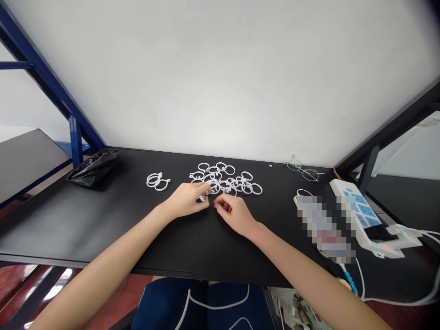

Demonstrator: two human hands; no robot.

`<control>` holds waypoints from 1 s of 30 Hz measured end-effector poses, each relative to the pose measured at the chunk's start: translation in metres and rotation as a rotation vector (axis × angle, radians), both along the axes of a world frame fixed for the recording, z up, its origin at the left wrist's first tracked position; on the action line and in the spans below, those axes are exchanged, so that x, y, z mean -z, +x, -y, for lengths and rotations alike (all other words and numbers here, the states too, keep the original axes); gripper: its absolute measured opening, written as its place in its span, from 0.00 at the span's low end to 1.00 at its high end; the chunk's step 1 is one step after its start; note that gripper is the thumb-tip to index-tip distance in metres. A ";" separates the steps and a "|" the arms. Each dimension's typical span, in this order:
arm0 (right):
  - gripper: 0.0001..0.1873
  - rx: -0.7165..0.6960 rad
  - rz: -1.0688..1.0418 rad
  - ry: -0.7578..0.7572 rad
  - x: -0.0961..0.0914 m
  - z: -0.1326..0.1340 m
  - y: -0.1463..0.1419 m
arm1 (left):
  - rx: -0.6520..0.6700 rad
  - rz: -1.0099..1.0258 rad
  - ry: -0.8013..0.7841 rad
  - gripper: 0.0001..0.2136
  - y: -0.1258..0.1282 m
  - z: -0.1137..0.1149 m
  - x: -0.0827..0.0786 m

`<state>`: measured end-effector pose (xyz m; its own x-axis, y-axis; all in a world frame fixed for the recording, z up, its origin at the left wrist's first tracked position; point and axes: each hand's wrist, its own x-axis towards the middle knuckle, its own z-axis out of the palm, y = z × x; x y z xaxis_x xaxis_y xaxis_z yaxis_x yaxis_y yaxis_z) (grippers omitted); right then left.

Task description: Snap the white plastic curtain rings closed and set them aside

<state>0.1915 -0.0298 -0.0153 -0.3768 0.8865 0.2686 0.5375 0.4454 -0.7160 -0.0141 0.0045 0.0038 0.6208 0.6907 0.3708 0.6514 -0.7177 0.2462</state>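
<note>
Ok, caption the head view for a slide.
At a black table, the left hand pinches a white ring beside the right hand, near a ring pile.

ring pile point(225, 181): table point(103, 220) centre | small ring cluster point(157, 180): left of pile | bag point(93, 167): far left | power strip point(364, 215): right

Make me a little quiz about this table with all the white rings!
1. True or false: the glasses lie to the right of the big ring pile.
2. What lies at the left end of the black table? A. a black bag B. a cup C. a book
3. Fill in: the left hand pinches a white ___, with the right hand close beside it.
Key: 1 true; 2 A; 3 ring.
</note>
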 end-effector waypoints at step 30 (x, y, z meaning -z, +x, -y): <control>0.05 -0.005 0.008 -0.009 -0.002 0.001 -0.001 | 0.010 -0.015 -0.038 0.04 0.000 -0.001 -0.002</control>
<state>0.1905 -0.0305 -0.0134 -0.3832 0.8869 0.2578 0.5415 0.4419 -0.7152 -0.0139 0.0050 0.0056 0.6329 0.6980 0.3350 0.6482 -0.7144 0.2638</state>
